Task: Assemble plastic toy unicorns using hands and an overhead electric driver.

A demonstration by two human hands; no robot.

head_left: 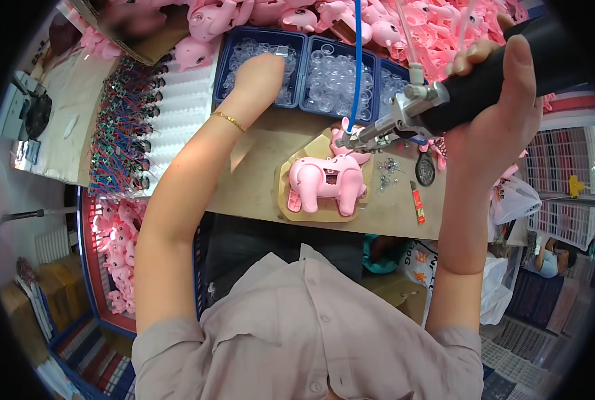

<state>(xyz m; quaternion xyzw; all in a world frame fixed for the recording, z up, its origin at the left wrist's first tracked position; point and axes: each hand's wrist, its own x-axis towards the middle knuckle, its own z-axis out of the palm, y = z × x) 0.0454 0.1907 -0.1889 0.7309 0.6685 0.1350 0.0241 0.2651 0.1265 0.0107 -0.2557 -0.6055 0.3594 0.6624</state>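
My left hand (260, 75) is down in the left blue bin (223, 67) of small clear plastic parts (247, 51). Its fingers curl inward, and what lies under the fingertips is hidden. My right hand (487, 130) wraps round the thick black body of a power screwdriver (444, 103), held aslant with its metal nose pointing down and left. That nose is over the head of a pink toy animal (317, 177), so I cannot tell whether it touches. The toy lies on its side in a tan tray-like fixture (285, 208), with a dark opening in its body.
Clear parts fill a second bin (337, 77). Pink toy pieces (417, 27) heap up at the back. Wired components (121, 127) lie at left. Loose screws (387, 170), a round black dish (425, 170) and an orange cutter knife (417, 203) sit right of the fixture. A blue hose (357, 60) hangs down.
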